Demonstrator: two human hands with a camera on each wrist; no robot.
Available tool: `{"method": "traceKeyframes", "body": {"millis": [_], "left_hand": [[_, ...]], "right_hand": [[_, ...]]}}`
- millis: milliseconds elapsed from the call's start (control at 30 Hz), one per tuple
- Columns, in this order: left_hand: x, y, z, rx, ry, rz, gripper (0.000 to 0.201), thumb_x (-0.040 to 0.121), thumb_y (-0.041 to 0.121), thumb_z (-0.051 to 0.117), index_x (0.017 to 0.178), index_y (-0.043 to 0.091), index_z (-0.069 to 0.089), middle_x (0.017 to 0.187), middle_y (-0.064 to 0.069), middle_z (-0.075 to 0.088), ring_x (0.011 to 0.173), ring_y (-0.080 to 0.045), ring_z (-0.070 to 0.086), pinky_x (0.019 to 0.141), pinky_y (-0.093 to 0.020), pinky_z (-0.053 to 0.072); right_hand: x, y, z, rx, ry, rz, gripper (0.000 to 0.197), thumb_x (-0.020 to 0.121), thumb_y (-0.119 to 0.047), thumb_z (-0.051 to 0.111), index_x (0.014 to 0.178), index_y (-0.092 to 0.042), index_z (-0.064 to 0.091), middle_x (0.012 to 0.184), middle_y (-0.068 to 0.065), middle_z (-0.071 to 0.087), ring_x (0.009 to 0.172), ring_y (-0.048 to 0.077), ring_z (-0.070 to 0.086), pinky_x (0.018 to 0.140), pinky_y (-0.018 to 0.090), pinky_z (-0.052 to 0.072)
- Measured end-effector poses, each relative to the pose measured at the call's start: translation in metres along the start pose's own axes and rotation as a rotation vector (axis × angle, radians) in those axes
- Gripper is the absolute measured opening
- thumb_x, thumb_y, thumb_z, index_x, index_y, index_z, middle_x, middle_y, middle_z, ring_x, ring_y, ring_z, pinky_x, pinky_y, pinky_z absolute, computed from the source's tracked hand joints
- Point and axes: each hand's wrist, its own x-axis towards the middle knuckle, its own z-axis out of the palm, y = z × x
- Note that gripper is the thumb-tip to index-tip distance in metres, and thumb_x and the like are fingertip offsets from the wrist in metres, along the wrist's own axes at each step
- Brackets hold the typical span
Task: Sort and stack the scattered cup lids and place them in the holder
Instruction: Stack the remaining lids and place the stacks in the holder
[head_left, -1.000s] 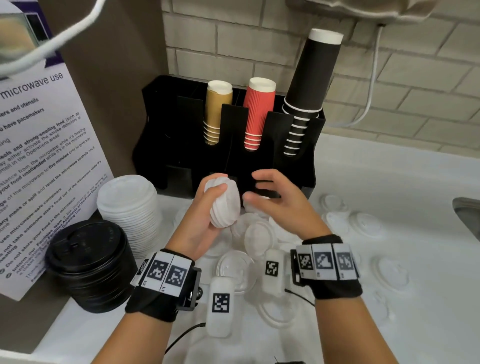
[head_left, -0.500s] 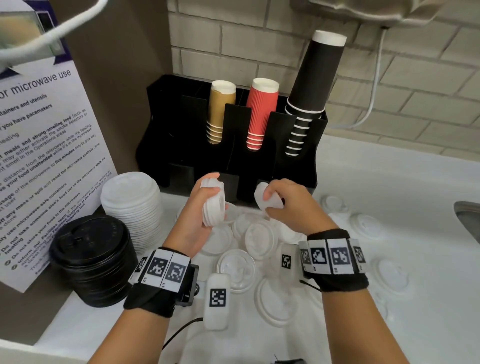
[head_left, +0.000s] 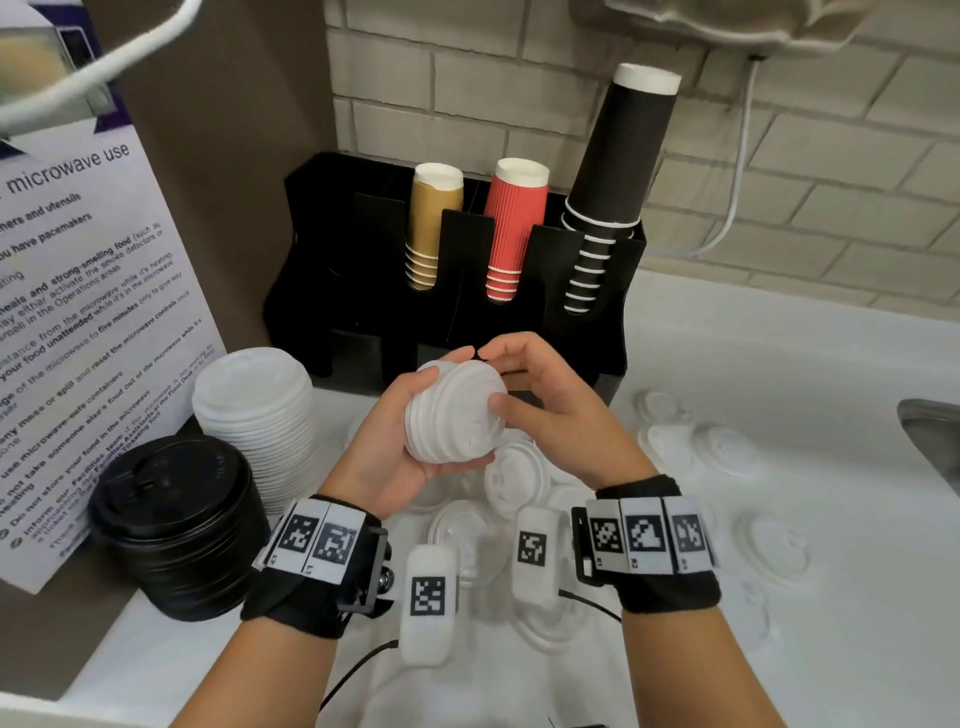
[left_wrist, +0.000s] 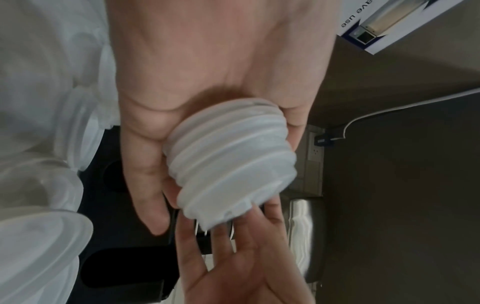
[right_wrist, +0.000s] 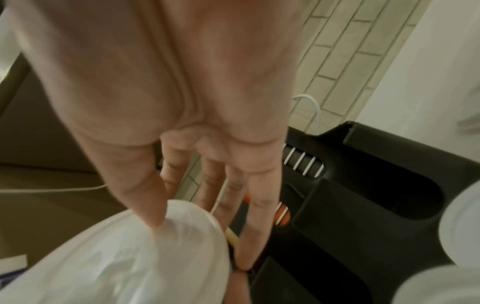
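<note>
White counter (head_left: 779, 364) carries scattered lids (head_left: 727, 452) below and to the right of my hands. My left hand (head_left: 395, 441) grips a short stack of white lids (head_left: 454, 410), fingers curled around its rim, raised off the counter. My right hand (head_left: 550, 405) meets the stack's top face, thumb pressing it, fingers extended. Beyond both hands stands the black holder (head_left: 363, 249). Left of my left hand sit a tall white lid stack (head_left: 254, 405) and a black lid stack (head_left: 176, 525).
</note>
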Motion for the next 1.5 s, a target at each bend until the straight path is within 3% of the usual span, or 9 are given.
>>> {"method": "traceKeyframes", "body": {"millis": [233, 467, 633, 800, 933, 1067, 1167, 1400, 1500], "left_hand": [[0.002, -0.004, 0.003, 0.011, 0.078, 0.059, 0.055, 0.084, 0.041, 0.051, 0.136, 0.023, 0.054, 0.131, -0.009, 0.062, 0.108, -0.024, 0.065, 0.074, -0.043, 0.059], [0.002, -0.007, -0.001, 0.127, 0.086, 0.056, 0.048, 0.085, 0.045, 0.059, 0.128, 0.023, 0.058, 0.116, -0.008, 0.066, 0.100, -0.021, 0.066, 0.073, -0.036, 0.059], [0.002, -0.008, 0.001, 0.169, 0.056, 0.079, 0.027, 0.082, 0.044, 0.059, 0.107, 0.038, 0.069, 0.108, 0.000, 0.069, 0.094, -0.017, 0.067, 0.072, -0.035, 0.057], [0.000, -0.010, 0.002, 0.199, 0.076, 0.121, 0.038, 0.079, 0.046, 0.058, 0.116, 0.038, 0.062, 0.116, -0.001, 0.065, 0.096, -0.017, 0.067, 0.068, -0.032, 0.055], [-0.001, -0.008, 0.001, 0.185, 0.130, 0.147, 0.032, 0.075, 0.043, 0.059, 0.106, 0.035, 0.062, 0.109, 0.000, 0.059, 0.089, -0.014, 0.063, 0.063, -0.031, 0.055], [-0.001, -0.007, -0.006, 0.141, 0.161, 0.186, 0.027, 0.080, 0.026, 0.068, 0.104, 0.034, 0.058, 0.104, 0.003, 0.054, 0.095, -0.020, 0.056, 0.062, -0.028, 0.055], [-0.001, -0.008, -0.009, 0.158, 0.167, 0.203, 0.030, 0.088, 0.012, 0.063, 0.108, 0.032, 0.055, 0.102, 0.004, 0.056, 0.097, -0.022, 0.057, 0.062, -0.028, 0.055], [-0.002, -0.008, -0.009, 0.206, 0.171, 0.214, 0.028, 0.089, 0.014, 0.062, 0.110, 0.032, 0.055, 0.106, 0.005, 0.056, 0.102, -0.023, 0.058, 0.067, -0.031, 0.056], [-0.004, -0.007, -0.008, 0.227, 0.147, 0.214, 0.034, 0.082, 0.019, 0.068, 0.110, 0.031, 0.055, 0.108, 0.003, 0.055, 0.101, -0.023, 0.058, 0.071, -0.035, 0.056]], "right_hand": [[-0.003, 0.002, 0.014, 0.013, 0.077, 0.068, 0.040, 0.083, -0.019, 0.073, 0.121, -0.027, 0.060, 0.118, -0.009, 0.061, 0.110, 0.007, 0.060, 0.095, 0.033, 0.052], [-0.005, -0.005, 0.016, 0.003, 0.090, 0.004, 0.044, 0.078, -0.002, 0.072, 0.116, -0.021, 0.063, 0.113, -0.015, 0.065, 0.107, 0.005, 0.060, 0.092, 0.027, 0.052], [-0.006, -0.006, 0.021, 0.010, 0.123, -0.003, 0.043, 0.077, -0.001, 0.073, 0.117, -0.014, 0.063, 0.114, -0.007, 0.065, 0.106, 0.004, 0.060, 0.092, 0.027, 0.052], [-0.004, -0.005, 0.026, 0.056, 0.140, 0.001, 0.042, 0.077, -0.009, 0.078, 0.113, -0.019, 0.060, 0.110, -0.011, 0.062, 0.105, 0.003, 0.059, 0.084, 0.024, 0.055], [0.003, 0.009, 0.016, -0.054, 0.203, 0.137, 0.017, 0.090, -0.024, 0.064, 0.106, -0.018, 0.062, 0.101, -0.011, 0.062, 0.094, 0.001, 0.061, 0.079, 0.018, 0.049], [0.003, 0.036, -0.002, -0.647, -0.112, 0.380, 0.030, 0.093, -0.014, 0.055, 0.121, -0.020, 0.061, 0.121, 0.000, 0.055, 0.112, 0.016, 0.054, 0.088, 0.018, 0.037], [-0.001, 0.047, 0.006, -0.699, -0.221, 0.458, 0.042, 0.090, -0.010, 0.056, 0.129, -0.025, 0.055, 0.128, 0.003, 0.053, 0.115, 0.018, 0.051, 0.088, 0.020, 0.037], [-0.002, 0.031, -0.004, -0.689, -0.062, 0.366, 0.030, 0.088, -0.001, 0.056, 0.113, -0.014, 0.067, 0.112, 0.007, 0.063, 0.105, 0.019, 0.058, 0.087, 0.020, 0.043], [-0.001, 0.013, -0.015, -0.684, 0.133, 0.249, 0.017, 0.087, -0.009, 0.062, 0.099, -0.017, 0.070, 0.102, 0.003, 0.063, 0.095, 0.016, 0.058, 0.079, 0.024, 0.044]]}}
